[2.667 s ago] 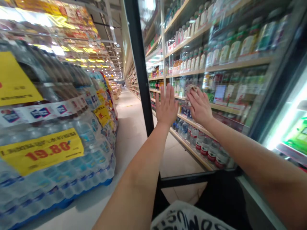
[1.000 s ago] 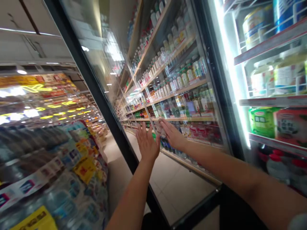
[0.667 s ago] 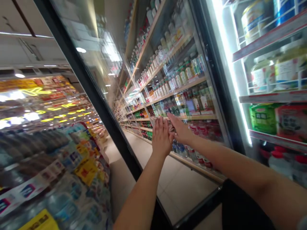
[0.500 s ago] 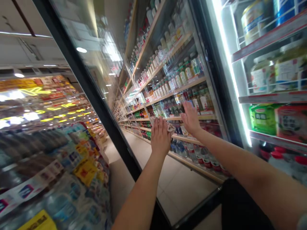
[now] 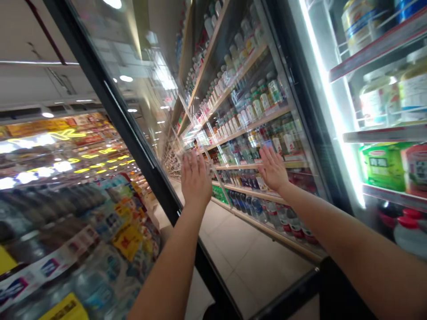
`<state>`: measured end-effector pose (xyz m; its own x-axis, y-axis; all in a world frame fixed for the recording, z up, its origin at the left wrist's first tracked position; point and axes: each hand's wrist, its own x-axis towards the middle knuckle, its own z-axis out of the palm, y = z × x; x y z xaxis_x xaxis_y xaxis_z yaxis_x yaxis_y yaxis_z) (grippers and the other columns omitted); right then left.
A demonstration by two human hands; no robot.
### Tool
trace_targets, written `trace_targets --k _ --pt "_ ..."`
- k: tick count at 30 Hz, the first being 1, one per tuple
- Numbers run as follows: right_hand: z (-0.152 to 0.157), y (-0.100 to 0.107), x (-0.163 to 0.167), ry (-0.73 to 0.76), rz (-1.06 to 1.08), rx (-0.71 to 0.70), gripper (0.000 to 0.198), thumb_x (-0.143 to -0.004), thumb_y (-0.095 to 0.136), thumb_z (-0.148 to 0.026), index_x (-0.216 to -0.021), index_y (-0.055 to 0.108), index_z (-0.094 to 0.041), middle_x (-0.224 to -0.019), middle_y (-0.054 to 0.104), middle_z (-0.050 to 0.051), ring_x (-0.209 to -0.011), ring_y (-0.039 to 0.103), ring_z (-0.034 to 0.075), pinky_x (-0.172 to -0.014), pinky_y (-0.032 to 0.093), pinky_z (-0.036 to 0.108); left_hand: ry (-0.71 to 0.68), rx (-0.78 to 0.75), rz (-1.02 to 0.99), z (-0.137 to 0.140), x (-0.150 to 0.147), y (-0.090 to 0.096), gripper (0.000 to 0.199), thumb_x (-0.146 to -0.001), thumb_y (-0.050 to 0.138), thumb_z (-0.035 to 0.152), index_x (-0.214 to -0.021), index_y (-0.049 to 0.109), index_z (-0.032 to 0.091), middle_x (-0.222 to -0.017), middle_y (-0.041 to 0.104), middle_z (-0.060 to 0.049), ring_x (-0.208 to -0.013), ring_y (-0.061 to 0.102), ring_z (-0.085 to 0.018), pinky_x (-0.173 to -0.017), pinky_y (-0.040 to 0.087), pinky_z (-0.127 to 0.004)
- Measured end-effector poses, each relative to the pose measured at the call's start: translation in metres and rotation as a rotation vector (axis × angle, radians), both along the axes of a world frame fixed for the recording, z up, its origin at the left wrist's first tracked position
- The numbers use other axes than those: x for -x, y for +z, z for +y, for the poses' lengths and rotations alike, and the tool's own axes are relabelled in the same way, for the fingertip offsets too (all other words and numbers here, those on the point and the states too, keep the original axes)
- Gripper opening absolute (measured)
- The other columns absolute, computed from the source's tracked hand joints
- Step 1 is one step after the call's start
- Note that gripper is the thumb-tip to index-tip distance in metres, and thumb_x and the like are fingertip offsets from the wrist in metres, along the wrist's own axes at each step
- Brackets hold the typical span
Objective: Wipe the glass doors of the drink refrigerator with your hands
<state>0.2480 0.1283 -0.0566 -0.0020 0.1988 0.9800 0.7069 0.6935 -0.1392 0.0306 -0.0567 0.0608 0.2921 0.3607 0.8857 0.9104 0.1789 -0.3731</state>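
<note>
The glass door of a refrigerated cabinet stands swung out in front of me, with a black frame. My left hand lies flat against the pane near its left side, fingers together. Under the palm it presses a crumpled cloth, mostly hidden, with a bit showing at the hand's right edge. To the right, my right hand rests on or very near the glass with fingers stretched out, and nothing shows in it.
The lit cabinet at right holds bottles and a green package. Through the pane appear long shelves of bottled drinks and floor tiles. Wrapped bottles are stacked at left, close to the door frame.
My left hand has slid left across the glass with the cloth, towards the black frame. My right hand keeps about the same place on the pane. The view has shifted slightly.
</note>
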Motion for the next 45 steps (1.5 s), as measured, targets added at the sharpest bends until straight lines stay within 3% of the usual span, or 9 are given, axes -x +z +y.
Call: trace_targets --k 2,4,11,14,17,23,26,35,45 --pt "0.0 0.0 0.001 0.007 0.003 0.011 0.064 -0.103 0.031 -0.042 -0.161 0.021 -0.017 -0.165 0.03 0.012 -0.155 0.02 0.028 -0.122 0.025 0.054 0.031 -0.057 -0.066 -0.001 0.006 0.008 0.058 -0.101 0.044 0.028 -0.153 0.036 0.001 -0.162 0.023 -0.024 -0.155 0.006 -0.035 -0.126 0.018 -0.055" --pt "0.0 0.0 0.002 0.008 0.001 0.017 0.063 -0.103 0.03 -0.042 -0.161 0.02 -0.017 -0.165 0.029 0.012 -0.155 0.02 0.028 -0.122 0.025 0.055 0.035 -0.075 -0.081 -0.003 0.01 -0.005 0.061 -0.1 0.047 0.027 -0.153 0.033 0.0 -0.162 0.022 -0.025 -0.155 0.005 -0.036 -0.126 0.019 -0.056" --pt "0.0 -0.001 0.001 0.012 -0.011 0.012 0.065 -0.103 0.031 -0.041 -0.162 0.019 -0.018 -0.165 0.028 0.012 -0.155 0.021 0.028 -0.122 0.024 0.055 0.018 0.053 0.101 -0.026 0.02 -0.147 0.06 -0.093 0.052 0.011 -0.151 0.039 0.007 -0.159 0.031 -0.023 -0.154 0.012 -0.035 -0.119 0.036 -0.057" --pt "0.001 -0.001 0.001 0.006 -0.006 -0.001 0.065 -0.103 0.032 -0.041 -0.162 0.018 -0.018 -0.165 0.029 0.012 -0.154 0.021 0.028 -0.122 0.024 0.054 0.044 0.087 0.085 -0.036 0.025 -0.178 0.061 -0.091 0.055 0.01 -0.15 0.041 0.009 -0.159 0.034 -0.022 -0.153 0.015 -0.036 -0.117 0.04 -0.057" --pt "0.001 -0.002 0.002 -0.004 0.005 -0.012 0.065 -0.103 0.032 -0.04 -0.161 0.019 -0.018 -0.164 0.03 0.012 -0.154 0.022 0.028 -0.122 0.025 0.054 0.054 0.103 0.109 -0.037 0.027 -0.166 0.061 -0.091 0.055 0.013 -0.151 0.04 0.009 -0.158 0.035 -0.022 -0.153 0.017 -0.036 -0.117 0.039 -0.056" --pt "0.0 -0.002 0.003 -0.001 0.011 -0.006 0.064 -0.103 0.032 -0.041 -0.161 0.021 -0.017 -0.164 0.031 0.012 -0.154 0.023 0.028 -0.122 0.025 0.054 0.071 -0.014 -0.021 -0.027 0.029 -0.076 0.065 -0.097 0.049 0.024 -0.156 0.029 0.006 -0.162 0.026 -0.022 -0.154 0.009 -0.036 -0.121 0.028 -0.06" --pt "0.0 -0.002 0.002 0.007 0.013 0.004 0.064 -0.103 0.032 -0.042 -0.161 0.02 -0.018 -0.165 0.03 0.011 -0.154 0.022 0.027 -0.123 0.024 0.053 0.069 -0.047 -0.088 -0.024 0.029 -0.048 0.067 -0.098 0.048 0.03 -0.157 0.027 0.005 -0.163 0.023 -0.023 -0.155 0.009 -0.037 -0.123 0.023 -0.06" --pt "0.0 -0.002 0.002 -0.001 0.006 -0.002 0.064 -0.103 0.032 -0.041 -0.161 0.021 -0.017 -0.165 0.03 0.011 -0.154 0.021 0.027 -0.123 0.024 0.053 0.038 -0.046 -0.026 -0.02 0.022 -0.081 0.066 -0.098 0.046 0.023 -0.158 0.024 0.008 -0.163 0.025 -0.022 -0.155 0.008 -0.036 -0.121 0.026 -0.06" --pt "-0.001 -0.002 0.002 -0.001 0.009 -0.007 0.062 -0.103 0.032 -0.042 -0.16 0.026 -0.015 -0.164 0.031 0.012 -0.154 0.022 0.028 -0.123 0.025 0.053 0.019 0.0 -0.027 -0.019 0.011 -0.08 0.071 -0.098 0.051 0.041 -0.158 0.027 0.011 -0.165 0.018 -0.022 -0.155 -0.001 -0.038 -0.12 0.024 -0.065"
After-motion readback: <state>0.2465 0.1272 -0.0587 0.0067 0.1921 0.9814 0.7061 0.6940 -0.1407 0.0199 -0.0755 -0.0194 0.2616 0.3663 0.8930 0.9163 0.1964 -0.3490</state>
